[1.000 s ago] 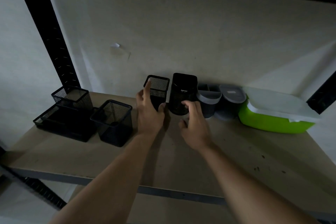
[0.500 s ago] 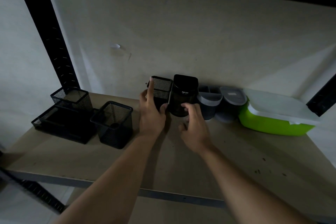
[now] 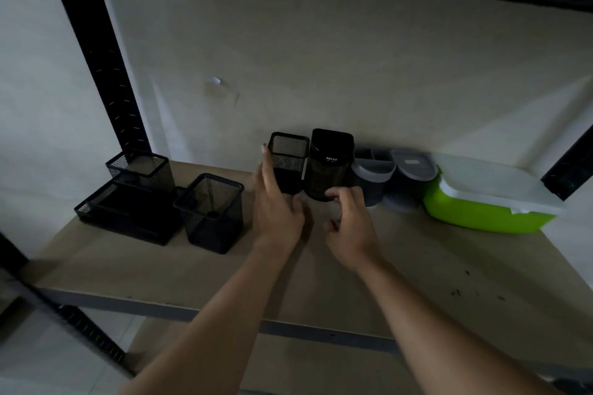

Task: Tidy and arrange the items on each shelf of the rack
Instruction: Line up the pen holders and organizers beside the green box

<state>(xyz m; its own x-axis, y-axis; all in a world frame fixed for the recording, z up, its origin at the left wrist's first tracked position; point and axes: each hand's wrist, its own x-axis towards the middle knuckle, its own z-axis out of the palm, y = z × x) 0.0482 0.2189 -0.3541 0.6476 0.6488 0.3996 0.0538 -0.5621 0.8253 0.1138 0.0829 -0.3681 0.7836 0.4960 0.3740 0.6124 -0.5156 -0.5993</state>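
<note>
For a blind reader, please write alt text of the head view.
Left hand touches a mesh pen cup and right hand a black holder at the back of a shelf; a green box sits right.

My left hand (image 3: 276,212) covering the mesh cup's (image 3: 287,161) lower left side, my right hand (image 3: 349,224) hiding the black holder's (image 3: 329,163) base (contact unclear), both forearms cut off by the bottom edge, dim light.
</note>
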